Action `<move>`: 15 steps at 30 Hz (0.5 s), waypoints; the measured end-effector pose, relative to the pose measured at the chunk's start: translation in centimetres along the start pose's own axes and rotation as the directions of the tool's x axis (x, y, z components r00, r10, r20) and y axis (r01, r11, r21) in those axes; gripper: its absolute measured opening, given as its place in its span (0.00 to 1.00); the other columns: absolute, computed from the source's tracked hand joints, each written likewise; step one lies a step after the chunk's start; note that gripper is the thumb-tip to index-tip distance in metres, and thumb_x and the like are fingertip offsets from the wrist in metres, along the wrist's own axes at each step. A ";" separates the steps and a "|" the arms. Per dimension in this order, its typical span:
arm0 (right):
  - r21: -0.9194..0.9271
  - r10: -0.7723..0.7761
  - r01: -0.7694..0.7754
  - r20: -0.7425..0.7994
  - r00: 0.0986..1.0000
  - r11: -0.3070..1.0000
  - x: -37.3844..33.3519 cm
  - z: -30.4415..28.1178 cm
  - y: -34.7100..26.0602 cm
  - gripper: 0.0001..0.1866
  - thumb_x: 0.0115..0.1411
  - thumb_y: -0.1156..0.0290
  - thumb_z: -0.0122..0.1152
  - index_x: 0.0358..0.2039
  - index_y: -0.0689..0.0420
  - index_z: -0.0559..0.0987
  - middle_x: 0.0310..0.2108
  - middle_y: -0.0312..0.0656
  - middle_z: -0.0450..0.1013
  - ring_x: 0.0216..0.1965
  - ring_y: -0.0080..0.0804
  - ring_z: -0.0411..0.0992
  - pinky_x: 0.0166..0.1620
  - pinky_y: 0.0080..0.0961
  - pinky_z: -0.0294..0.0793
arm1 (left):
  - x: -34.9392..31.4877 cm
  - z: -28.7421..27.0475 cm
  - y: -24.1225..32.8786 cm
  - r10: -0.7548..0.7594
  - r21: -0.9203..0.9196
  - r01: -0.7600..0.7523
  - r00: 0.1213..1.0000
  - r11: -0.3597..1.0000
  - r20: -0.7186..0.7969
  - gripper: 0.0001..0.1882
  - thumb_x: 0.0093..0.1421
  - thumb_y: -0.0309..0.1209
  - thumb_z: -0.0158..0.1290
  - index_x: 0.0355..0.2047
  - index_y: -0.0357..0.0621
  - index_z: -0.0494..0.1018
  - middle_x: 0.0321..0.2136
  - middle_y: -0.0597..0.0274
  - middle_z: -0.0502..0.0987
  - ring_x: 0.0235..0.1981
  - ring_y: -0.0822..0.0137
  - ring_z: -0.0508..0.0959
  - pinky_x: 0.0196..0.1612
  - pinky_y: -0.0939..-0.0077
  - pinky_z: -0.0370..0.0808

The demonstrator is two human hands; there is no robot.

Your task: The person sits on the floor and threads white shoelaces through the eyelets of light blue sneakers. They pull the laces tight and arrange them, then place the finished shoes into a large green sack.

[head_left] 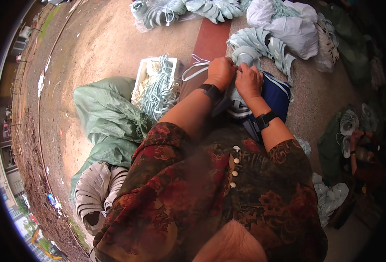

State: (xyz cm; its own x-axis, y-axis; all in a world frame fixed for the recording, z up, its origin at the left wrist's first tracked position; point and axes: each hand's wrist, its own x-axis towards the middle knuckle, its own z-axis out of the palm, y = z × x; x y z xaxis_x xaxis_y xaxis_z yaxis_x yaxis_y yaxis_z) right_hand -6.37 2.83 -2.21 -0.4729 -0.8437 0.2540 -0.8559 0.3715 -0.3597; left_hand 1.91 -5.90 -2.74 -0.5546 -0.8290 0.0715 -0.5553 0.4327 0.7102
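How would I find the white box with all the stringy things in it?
Look at the big crumpled green sack on the ground to the person's left. Just past it, left of the left hand, sits the white box. It is the only hard container there, heaped with pale blue-green straps, while its neighbours are soft bags and piles.

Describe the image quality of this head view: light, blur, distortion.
Head view: soft, even daylight with no hard shadows or glare; strong fisheye bending at the rim, with black vignette corners; the left hand and right hand on the pale sandal sole are fairly sharp; the floral blouse close to the lens looks hazy.
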 end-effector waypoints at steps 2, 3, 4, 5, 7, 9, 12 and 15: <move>-0.020 0.029 -0.028 0.018 0.999 0.999 0.0 0.0 0.0 0.05 0.52 0.67 0.55 0.29 0.52 0.73 0.25 0.41 0.72 0.35 0.41 0.69 0.39 0.40 0.63 | -0.8 -0.3 0.1 0.053 0.028 -0.055 0.997 0.998 0.051 0.09 0.49 0.35 0.54 0.24 0.42 0.77 0.24 0.47 0.76 0.29 0.49 0.76 0.34 0.61 0.73; -0.022 0.048 -0.047 0.016 0.999 0.999 0.1 0.0 -0.1 0.05 0.52 0.67 0.55 0.29 0.51 0.73 0.25 0.41 0.72 0.35 0.41 0.69 0.39 0.40 0.63 | -0.9 0.2 -0.5 0.142 0.044 -0.144 0.988 0.989 0.061 0.10 0.49 0.34 0.53 0.26 0.40 0.76 0.26 0.46 0.76 0.31 0.48 0.76 0.36 0.61 0.72; -0.027 0.072 -0.072 0.014 0.997 0.997 0.1 0.1 0.0 0.04 0.52 0.67 0.55 0.29 0.51 0.73 0.25 0.41 0.72 0.35 0.41 0.69 0.39 0.40 0.63 | -1.1 0.1 -0.8 0.230 0.058 -0.235 0.970 0.970 0.080 0.10 0.50 0.33 0.52 0.27 0.39 0.75 0.27 0.44 0.75 0.32 0.48 0.75 0.38 0.61 0.72; -0.019 0.050 -0.050 -0.001 0.999 0.999 0.0 0.1 0.0 0.04 0.52 0.67 0.55 0.29 0.51 0.73 0.25 0.41 0.71 0.35 0.41 0.69 0.39 0.39 0.63 | -1.2 0.0 -1.1 0.264 -0.005 -0.266 0.955 0.964 0.138 0.11 0.49 0.31 0.52 0.30 0.36 0.74 0.29 0.42 0.74 0.35 0.47 0.74 0.40 0.61 0.71; -0.056 0.054 -0.053 0.020 0.998 0.997 0.3 0.1 0.0 0.05 0.52 0.67 0.56 0.29 0.51 0.73 0.25 0.40 0.71 0.35 0.41 0.69 0.39 0.39 0.63 | -0.7 -0.6 -1.4 0.393 0.030 -0.407 0.897 0.913 0.204 0.11 0.49 0.32 0.51 0.27 0.36 0.75 0.28 0.42 0.75 0.34 0.48 0.75 0.40 0.60 0.72; -0.086 0.064 -0.061 0.034 0.997 0.994 0.3 0.1 0.0 0.06 0.52 0.66 0.57 0.29 0.51 0.73 0.25 0.40 0.72 0.35 0.40 0.69 0.39 0.39 0.63 | -0.3 -0.9 -0.9 0.413 0.076 -0.449 0.866 0.890 0.283 0.10 0.48 0.33 0.51 0.24 0.37 0.76 0.26 0.43 0.76 0.33 0.49 0.76 0.39 0.61 0.73; -0.092 0.044 -0.038 0.066 0.997 0.995 0.6 0.0 0.3 0.06 0.51 0.66 0.58 0.29 0.51 0.73 0.25 0.40 0.72 0.35 0.40 0.69 0.39 0.39 0.63 | -0.3 -0.2 0.1 0.250 0.156 -0.290 0.939 0.944 0.235 0.10 0.48 0.33 0.51 0.23 0.38 0.76 0.26 0.44 0.76 0.32 0.49 0.77 0.37 0.61 0.73; -0.132 -0.094 0.096 0.024 0.995 0.987 0.6 0.1 0.6 0.07 0.49 0.67 0.60 0.29 0.51 0.73 0.25 0.41 0.71 0.35 0.41 0.69 0.39 0.40 0.63 | 0.7 1.0 -1.8 0.217 0.087 -0.237 0.957 0.968 0.192 0.07 0.42 0.29 0.54 0.23 0.41 0.77 0.24 0.46 0.76 0.29 0.48 0.77 0.36 0.61 0.73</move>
State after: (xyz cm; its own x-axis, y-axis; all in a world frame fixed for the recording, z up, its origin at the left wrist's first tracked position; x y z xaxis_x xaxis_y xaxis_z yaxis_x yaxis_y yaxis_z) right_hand -7.12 2.55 -2.33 -0.3854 -0.8839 0.2648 -0.9175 0.3365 -0.2122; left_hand 1.87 -6.94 -4.67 -0.7702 -0.6317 0.0880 -0.4600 0.6457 0.6095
